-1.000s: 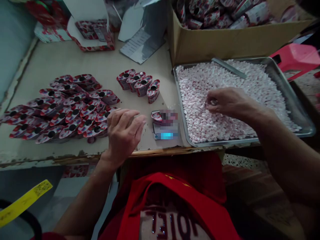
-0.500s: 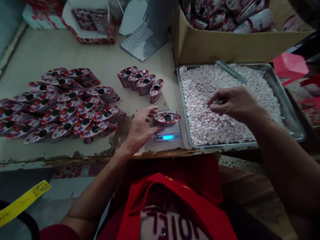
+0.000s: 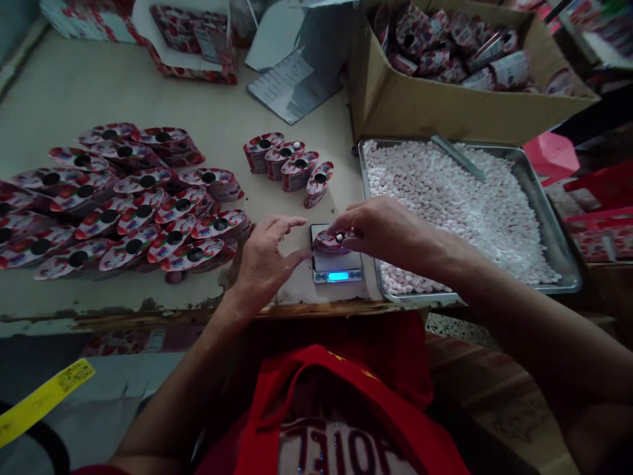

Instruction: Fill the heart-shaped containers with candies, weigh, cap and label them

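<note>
I sit at a big, worn, pale table (image 3: 148, 86). At its far right stands a brown cardboard box (image 3: 445, 105) full of red and white packs. In front of the box lies a flat silver metal tray (image 3: 548, 218) holding lots of small pink and white candies (image 3: 445, 191). On the left of the table is a wide pile of red and white oval candy packs (image 3: 123, 204), each with a dark round hole on top. A short row of four such packs (image 3: 291, 165) stands near the middle.

Between my hands sits a small grey weighing scale (image 3: 337, 267) with a glowing blue screen. One red and white oval pack (image 3: 329, 241) rests on top of it.

My left hand (image 3: 264, 260) lies open beside the scale, fingers spread, holding nothing. My right hand (image 3: 383, 231) reaches over from the tray, and its fingertips pinch one small white candy (image 3: 339, 236) right above the hole of the pack on the scale.
</note>
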`<state>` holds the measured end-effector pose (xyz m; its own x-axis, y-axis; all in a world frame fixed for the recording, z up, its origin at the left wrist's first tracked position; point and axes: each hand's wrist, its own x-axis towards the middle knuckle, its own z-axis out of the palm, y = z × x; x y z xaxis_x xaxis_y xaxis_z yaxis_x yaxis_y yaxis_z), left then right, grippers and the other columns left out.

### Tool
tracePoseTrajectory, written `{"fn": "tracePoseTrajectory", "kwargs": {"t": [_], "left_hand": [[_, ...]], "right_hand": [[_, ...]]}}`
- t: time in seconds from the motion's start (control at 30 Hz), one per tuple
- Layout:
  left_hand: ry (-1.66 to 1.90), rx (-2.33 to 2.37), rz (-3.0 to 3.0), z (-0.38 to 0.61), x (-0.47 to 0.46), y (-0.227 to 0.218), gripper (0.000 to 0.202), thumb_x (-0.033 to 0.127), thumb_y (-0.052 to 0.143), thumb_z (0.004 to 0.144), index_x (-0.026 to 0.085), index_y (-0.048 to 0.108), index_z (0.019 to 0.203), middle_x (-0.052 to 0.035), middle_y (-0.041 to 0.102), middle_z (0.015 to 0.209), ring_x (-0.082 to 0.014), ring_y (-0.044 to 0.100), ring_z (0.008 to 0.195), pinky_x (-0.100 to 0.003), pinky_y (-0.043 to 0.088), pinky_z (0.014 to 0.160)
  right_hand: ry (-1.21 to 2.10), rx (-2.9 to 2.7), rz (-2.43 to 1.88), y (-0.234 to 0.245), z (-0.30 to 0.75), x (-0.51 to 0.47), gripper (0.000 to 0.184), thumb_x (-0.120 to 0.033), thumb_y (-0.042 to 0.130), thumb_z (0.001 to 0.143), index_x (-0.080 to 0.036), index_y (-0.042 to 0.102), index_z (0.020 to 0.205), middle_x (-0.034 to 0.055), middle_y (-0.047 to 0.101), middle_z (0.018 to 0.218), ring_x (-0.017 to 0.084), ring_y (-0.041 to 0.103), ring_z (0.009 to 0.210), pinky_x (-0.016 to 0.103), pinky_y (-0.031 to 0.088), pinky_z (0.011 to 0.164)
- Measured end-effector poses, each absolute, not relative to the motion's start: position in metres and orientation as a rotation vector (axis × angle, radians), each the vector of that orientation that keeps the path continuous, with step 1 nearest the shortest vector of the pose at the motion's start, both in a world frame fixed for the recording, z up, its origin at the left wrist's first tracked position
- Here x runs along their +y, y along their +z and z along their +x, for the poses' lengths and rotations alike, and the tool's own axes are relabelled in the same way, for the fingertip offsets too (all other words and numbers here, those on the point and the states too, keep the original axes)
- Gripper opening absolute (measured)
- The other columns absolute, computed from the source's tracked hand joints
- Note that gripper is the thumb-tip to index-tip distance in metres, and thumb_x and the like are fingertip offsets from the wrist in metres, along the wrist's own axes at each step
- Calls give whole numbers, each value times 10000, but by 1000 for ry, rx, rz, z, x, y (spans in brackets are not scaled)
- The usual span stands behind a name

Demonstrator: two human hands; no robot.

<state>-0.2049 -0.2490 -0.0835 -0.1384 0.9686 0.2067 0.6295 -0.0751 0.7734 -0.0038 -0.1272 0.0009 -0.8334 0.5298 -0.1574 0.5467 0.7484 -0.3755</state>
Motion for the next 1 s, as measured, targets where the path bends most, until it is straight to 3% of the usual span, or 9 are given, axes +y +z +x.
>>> {"fn": "tracePoseTrajectory", "kwargs": {"t": [0.1,0.23,0.3,0.4,0.5,0.7,0.9,1.0], "left_hand": [[1091,1761,1729,-206,-248,-81,497,216,884,802,216,709,1268,-58,728,1200,-208,682,1016,-366,561,983],[1109,1750,1744,-205,-247,-77,457,219,864,828,201,714,1260,-65,740,1187,-208,693,1009,-371,570,977],[1118,1756,1759,-205,-248,-74,432,223,857,835,201,721,1244,-65,749,1170,-214,701,1015,-376,575,973],[1100,1794,1779,-203,-251,-68,408,237,854,840,217,724,1226,-60,757,1147,-225,711,1025,-391,577,977],[1041,1860,1827,-197,-251,-59,492,237,890,803,250,701,1257,-55,750,1197,-245,700,1087,-415,559,1022],[801,2036,1984,-178,-241,-49,718,241,976,682,229,638,1315,-86,719,1259,-318,625,1201,-460,503,1070],[646,2022,2018,-171,-235,-51,681,239,951,718,228,617,1312,-81,709,1267,-307,617,1186,-449,487,1062],[671,2008,2012,-166,-233,-57,655,251,933,745,219,622,1321,-92,697,1305,-309,607,1220,-455,481,1080]], "right_hand": [[-797,2891,1063,2,2,-128,283,-135,762,815,-229,855,1065,16,757,753,161,658,692,295,452,666],[-1269,2810,1294,8,14,-120,70,-212,803,815,-193,833,875,11,714,690,152,635,652,302,492,642],[-1586,2717,1474,11,24,-113,77,-228,852,773,-184,807,817,10,703,684,146,622,639,303,507,630],[-1978,2514,1876,11,45,-101,130,-184,877,743,-173,776,823,11,707,730,125,619,655,294,522,655],[-2177,2240,2153,8,69,-97,101,-162,831,809,-176,746,861,16,720,816,102,636,713,273,522,693],[-1774,2564,2050,6,93,-105,180,-250,911,752,-194,758,828,23,684,733,138,605,668,335,561,688],[-1660,2748,1928,20,101,-105,117,-275,865,808,-294,768,871,41,707,828,263,686,928,421,567,804],[-1570,2818,1907,19,103,-103,98,-286,840,816,-307,770,881,32,720,854,257,680,888,419,550,790]]}}
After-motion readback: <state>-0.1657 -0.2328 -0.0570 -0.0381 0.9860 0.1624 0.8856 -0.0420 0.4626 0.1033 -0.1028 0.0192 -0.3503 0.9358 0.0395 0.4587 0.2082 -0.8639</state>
